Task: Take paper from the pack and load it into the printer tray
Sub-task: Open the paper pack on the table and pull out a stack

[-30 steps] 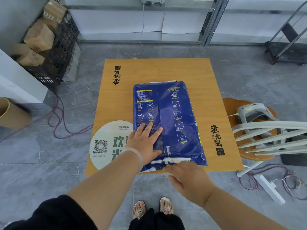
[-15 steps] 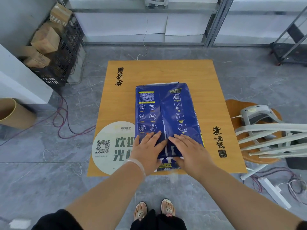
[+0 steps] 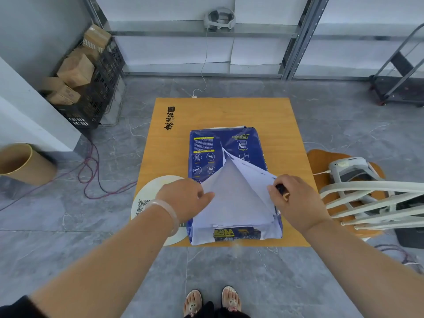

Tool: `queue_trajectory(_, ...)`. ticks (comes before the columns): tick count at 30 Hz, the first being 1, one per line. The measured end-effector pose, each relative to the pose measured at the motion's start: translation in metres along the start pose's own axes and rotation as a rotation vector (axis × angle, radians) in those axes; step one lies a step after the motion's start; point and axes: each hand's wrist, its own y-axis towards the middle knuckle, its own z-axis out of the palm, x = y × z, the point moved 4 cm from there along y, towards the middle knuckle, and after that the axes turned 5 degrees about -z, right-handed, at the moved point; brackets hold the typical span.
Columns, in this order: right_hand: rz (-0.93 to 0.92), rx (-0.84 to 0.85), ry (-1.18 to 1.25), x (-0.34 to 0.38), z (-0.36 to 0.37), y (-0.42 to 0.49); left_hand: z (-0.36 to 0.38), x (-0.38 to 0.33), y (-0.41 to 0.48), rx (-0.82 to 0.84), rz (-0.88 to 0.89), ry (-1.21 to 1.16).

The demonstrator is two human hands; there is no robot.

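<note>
From the head camera, a blue ream of A4 paper [image 3: 226, 157] lies flat on the middle of the wooden desk [image 3: 275, 125], its near end at the desk's front edge. The wrapper [image 3: 236, 191] has been split along the centre seam and its two flaps are pulled up and apart, their pale inner faces showing as a tent over the near half of the pack. The left hand [image 3: 183, 198] is closed on the edge of the left flap, thumb and fingers pinching it; the right hand [image 3: 296, 200] is curled tight on the edge of the right flap, a scrap of blue wrapper showing between its fingers.

The step in hand looks like opening the pack: no sheets have been lifted out yet, and the stack itself is mostly hidden under the raised flaps. The next move probably calls for peeling the flaps further down to bare the stack, then freeing one hand to grasp a sheaf by its edge.

No printer tray can be clearly made out; the grey-white device [image 3: 351, 171] on the wooden stool [image 3: 321, 159] to the right may be the printer, but I cannot tell.
</note>
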Motion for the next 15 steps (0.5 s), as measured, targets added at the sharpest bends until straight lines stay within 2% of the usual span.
queue_trajectory(3, 0.172, -0.038, 0.005, -0.009, -0.007, 0.005, -0.004, 0.013, 0.000, -0.083, -0.085, 0.099)
queue_trajectory(5, 0.153, -0.041, -0.226, -0.012, -0.009, 0.011, 0.000, 0.018, 0.001, -0.118, -0.099, 0.304)
queue_trajectory(8, -0.001, 0.014, -0.573, -0.006, -0.012, 0.015, 0.009, 0.011, 0.000, -0.190, -0.048, 0.546)
queue_trajectory(11, -0.240, 0.193, -0.719, 0.011, 0.000, 0.012, 0.028, -0.009, -0.003, -0.269, 0.106, 0.674)
queue_trajectory(13, -0.388, 0.320, -0.778, 0.024, 0.020, 0.003, 0.044, -0.023, -0.003, -0.245, 0.173, 0.797)
queue_trajectory(15, -0.414, 0.388, -0.846, 0.030, 0.039, -0.005, 0.054, -0.034, -0.002, -0.173, 0.159, 0.907)
